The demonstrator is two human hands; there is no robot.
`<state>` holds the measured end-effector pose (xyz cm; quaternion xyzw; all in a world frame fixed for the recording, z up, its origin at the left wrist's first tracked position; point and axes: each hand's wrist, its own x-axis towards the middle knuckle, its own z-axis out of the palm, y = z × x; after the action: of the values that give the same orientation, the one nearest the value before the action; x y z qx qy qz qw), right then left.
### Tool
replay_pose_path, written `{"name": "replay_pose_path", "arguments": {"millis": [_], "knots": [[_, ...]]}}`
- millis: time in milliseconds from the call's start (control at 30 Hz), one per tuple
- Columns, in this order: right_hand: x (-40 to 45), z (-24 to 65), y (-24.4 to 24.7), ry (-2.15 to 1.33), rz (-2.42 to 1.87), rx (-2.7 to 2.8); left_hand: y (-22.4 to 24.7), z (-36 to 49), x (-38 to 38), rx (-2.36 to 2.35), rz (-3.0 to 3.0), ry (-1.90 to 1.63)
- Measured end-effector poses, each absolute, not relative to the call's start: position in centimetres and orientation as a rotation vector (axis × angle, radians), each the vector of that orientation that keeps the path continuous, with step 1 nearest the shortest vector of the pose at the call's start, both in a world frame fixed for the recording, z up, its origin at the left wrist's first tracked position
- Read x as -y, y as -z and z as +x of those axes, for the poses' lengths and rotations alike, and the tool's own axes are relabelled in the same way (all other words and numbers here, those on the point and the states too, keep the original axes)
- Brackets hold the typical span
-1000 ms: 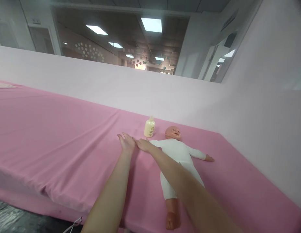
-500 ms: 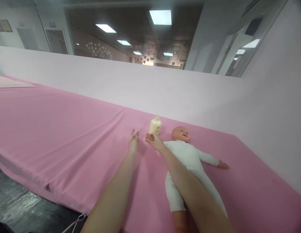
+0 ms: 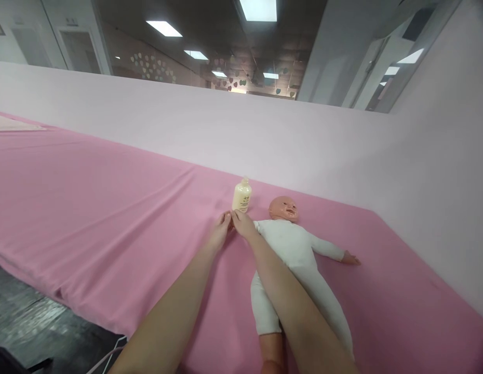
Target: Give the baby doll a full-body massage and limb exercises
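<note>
Doll (image 3: 291,243) beside bottle (image 3: 242,195) with illegible dark print (image 3: 245,200)

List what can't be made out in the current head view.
Head view:
Doll, bottle-side hand: mostly hidden by left hand and right hand; grip unclear.
Bottle: label too small to read, base behind right hand.
Doll's foot: cut off by bottom edge.
Dark object: cut off at lower left.
</note>
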<state>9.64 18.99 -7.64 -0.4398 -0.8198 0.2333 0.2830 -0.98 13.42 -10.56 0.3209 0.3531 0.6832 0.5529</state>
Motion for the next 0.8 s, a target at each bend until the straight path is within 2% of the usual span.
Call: {"name": "replay_pose_path", "arguments": {"millis": [267, 600, 800], "knots": [[-18.2, 8.6, 7.1, -0.248, -1.442, 2.309, 10.5, -0.6, -13.3, -0.903, 0.759, -1.591], [-15.4, 7.9, 5.8, 0.093, -1.035, 2.480, 8.5, -1.1, -12.8, -0.680, 0.285, -1.556], [-14.8, 6.5, 5.9, 0.105, -1.152, 2.549, 8.7, -1.4, -12.7, -0.672, 0.217, -1.529]]}}
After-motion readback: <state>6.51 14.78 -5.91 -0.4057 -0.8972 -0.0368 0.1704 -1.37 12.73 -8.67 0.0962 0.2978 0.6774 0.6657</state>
